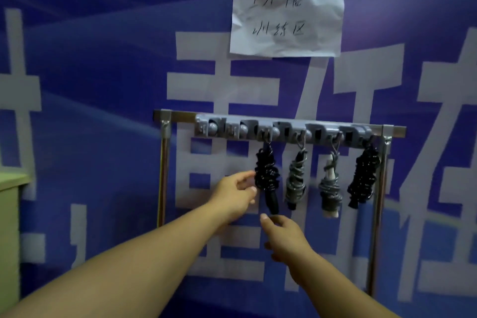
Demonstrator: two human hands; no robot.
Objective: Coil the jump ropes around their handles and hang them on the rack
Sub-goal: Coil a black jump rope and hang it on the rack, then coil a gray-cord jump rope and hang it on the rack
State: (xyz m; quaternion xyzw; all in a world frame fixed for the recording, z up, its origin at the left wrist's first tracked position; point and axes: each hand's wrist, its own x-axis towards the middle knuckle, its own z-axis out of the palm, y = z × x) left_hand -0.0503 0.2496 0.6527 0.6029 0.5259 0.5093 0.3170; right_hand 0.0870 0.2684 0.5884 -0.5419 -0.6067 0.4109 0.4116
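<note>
left hand (236,195) fingers relaxed, touching left black coiled jump rope (267,175), right hand (285,236) loosely curled just below its handle, holding nothing, four coiled ropes hanging on grey rack (284,130), taped paper sign (287,17) above

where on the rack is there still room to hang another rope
The rack's left end looks free: nothing hangs between the left post and the black coiled rope. From there rightward it is crowded with four hanging ropes, and both hands sit by the black one.
</note>
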